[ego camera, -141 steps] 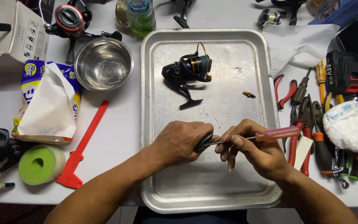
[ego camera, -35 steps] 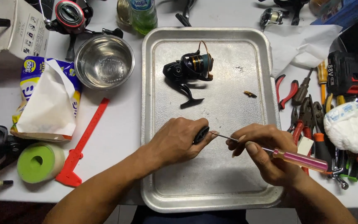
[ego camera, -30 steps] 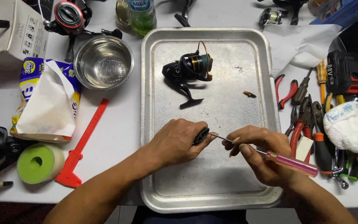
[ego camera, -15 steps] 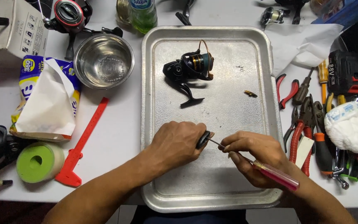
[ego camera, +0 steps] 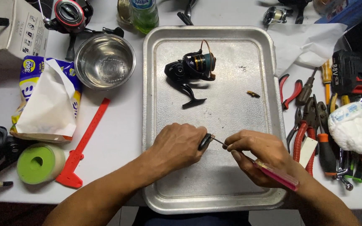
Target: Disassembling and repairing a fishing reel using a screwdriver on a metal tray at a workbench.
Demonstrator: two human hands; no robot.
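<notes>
My left hand (ego camera: 179, 145) grips a small black reel part (ego camera: 205, 141) over the near half of a metal tray (ego camera: 160, 75). My right hand (ego camera: 259, 154) holds a screwdriver with a pink translucent handle (ego camera: 278, 176); its thin shaft points left and its tip meets the black part. A black spinning fishing reel (ego camera: 191, 69) lies in the far half of the tray. A small brass-coloured piece (ego camera: 253, 94) lies alone to the reel's right.
A steel bowl (ego camera: 104, 61), a tissue pack (ego camera: 47, 100), a red plastic caliper (ego camera: 84, 144) and a green tape roll (ego camera: 37, 163) lie left of the tray. Pliers and screwdrivers (ego camera: 311, 125), a white cloth (ego camera: 357, 125) and a black battery pack (ego camera: 350, 75) crowd the right side.
My right hand has turned the screwdriver so its pink handle swung from pointing right to pointing down toward me. The left hand stayed put on the black part.
</notes>
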